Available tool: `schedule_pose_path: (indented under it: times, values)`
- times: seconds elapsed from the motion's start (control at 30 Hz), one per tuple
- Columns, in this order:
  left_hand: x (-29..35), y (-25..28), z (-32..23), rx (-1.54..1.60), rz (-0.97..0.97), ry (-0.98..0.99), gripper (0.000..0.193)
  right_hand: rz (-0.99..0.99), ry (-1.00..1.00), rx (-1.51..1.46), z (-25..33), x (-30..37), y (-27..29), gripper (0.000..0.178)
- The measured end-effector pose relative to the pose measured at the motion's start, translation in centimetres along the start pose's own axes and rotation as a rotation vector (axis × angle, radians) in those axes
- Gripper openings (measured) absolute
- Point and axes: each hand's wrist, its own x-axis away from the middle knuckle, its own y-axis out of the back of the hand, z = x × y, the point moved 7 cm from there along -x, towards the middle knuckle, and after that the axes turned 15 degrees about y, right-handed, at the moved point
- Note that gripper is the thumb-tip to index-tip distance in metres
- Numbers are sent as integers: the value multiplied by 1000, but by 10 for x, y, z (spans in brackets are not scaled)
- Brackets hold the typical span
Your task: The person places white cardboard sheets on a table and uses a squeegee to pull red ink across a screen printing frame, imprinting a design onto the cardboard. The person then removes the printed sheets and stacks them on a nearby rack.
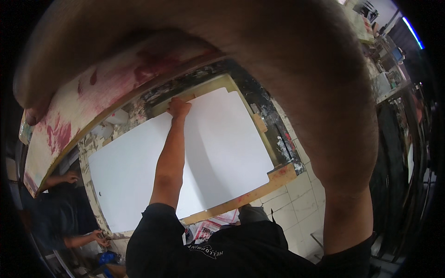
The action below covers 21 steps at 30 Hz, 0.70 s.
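My left hand [179, 108] is closed at the far edge of a large white sheet [222, 143], with its fingers curled there. My left forearm lies across the sheet, whose right side has notched corners. To the left is a white panel [125, 171] with a small dark hole; whether it is part of the same sheet I cannot tell. My right arm rises close to the camera and bends across the top. At the upper left, my right hand [39, 99] is dim and curled over a tilted, red-stained board [83, 106], its grip partly hidden.
The sheet lies over a stained worktable with a yellowish wooden frame [282, 175]. A co-worker in dark clothes [60, 215] stands at the left, a hand [99, 237] near the table corner. Pale floor tiles [294, 204] and cluttered shelves [387, 78] show on the right.
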Motion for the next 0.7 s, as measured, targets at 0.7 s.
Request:
schedule_pose_path:
  times: [0.7]
  values:
    - [279, -136, -173, 119, 225, -947, 92, 53, -176, -1, 11, -5, 20, 73]
